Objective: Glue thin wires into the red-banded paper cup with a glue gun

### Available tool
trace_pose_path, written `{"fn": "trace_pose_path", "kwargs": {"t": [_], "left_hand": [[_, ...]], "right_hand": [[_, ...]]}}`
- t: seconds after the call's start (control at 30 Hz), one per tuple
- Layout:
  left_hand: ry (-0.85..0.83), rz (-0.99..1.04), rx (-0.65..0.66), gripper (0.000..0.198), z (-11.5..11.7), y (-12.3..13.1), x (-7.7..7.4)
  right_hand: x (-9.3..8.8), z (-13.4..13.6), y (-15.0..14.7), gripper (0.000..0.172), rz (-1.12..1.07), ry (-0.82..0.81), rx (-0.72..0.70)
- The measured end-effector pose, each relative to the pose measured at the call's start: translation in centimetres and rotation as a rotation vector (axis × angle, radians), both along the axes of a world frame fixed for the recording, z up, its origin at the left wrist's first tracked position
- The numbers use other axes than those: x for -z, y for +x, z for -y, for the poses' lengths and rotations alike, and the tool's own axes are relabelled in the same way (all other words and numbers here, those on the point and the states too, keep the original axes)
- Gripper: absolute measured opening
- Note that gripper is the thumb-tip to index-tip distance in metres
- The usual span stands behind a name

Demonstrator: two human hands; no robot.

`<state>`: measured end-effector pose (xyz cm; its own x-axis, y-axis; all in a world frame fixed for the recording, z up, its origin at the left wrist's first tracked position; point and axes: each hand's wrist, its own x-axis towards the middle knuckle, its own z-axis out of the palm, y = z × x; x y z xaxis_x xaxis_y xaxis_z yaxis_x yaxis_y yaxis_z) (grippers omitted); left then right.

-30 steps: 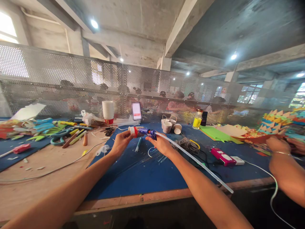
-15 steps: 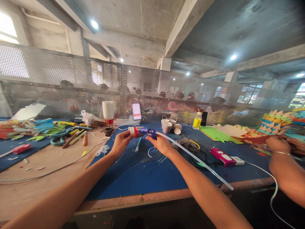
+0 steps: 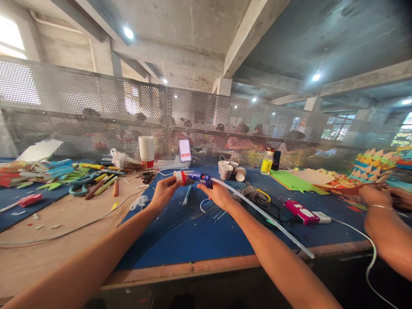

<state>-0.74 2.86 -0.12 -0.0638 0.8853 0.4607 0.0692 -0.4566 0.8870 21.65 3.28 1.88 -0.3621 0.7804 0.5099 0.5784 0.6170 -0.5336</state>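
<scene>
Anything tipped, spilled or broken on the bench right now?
No spill shows. One paper cup lies on its side beside the upright baskets. The glue stick trailing from the glue gun in the right hand overhangs the table edge; the left hand holds a red-banded cup.

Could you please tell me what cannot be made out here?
Head view:
Whether the glue gun tip touches the cup in the left hand: too small to tell.
The trigger: hidden by the right hand.
The co-worker's hand: its work is cut off by the right edge.
The people behind the mesh: blurred.
</scene>
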Motion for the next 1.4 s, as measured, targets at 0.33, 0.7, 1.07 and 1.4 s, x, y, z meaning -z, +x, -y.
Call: {"fn": "trace_pose_path", "kwargs": {"t": [0.33, 0.7, 1.07, 1.4], "left_hand": [[0.009, -0.027, -0.001, 0.048, -0.22, -0.22, 0.07], [-0.016, -0.007, -0.016, 0.049, 0.05, 0.03, -0.14], [0.007, -0.019, 0.009, 0.047, -0.49, -0.26, 0.21], [0.001, -0.01, 0.02, 0.049, -0.19, -0.13, 0.05]], "right_hand": [[-0.05, 0.05, 0.11, 0.047, 0.045, -0.015, 0.021], [-0.02, -0.02, 0.11, 0.048, 0.072, -0.019, 0.023], [-0.35, 0.31, 0.12, 0.048, 0.072, -0.036, 0.029], [-0.45, 0.46, 0.05, 0.045, 0.087, -0.037, 0.043]]}}
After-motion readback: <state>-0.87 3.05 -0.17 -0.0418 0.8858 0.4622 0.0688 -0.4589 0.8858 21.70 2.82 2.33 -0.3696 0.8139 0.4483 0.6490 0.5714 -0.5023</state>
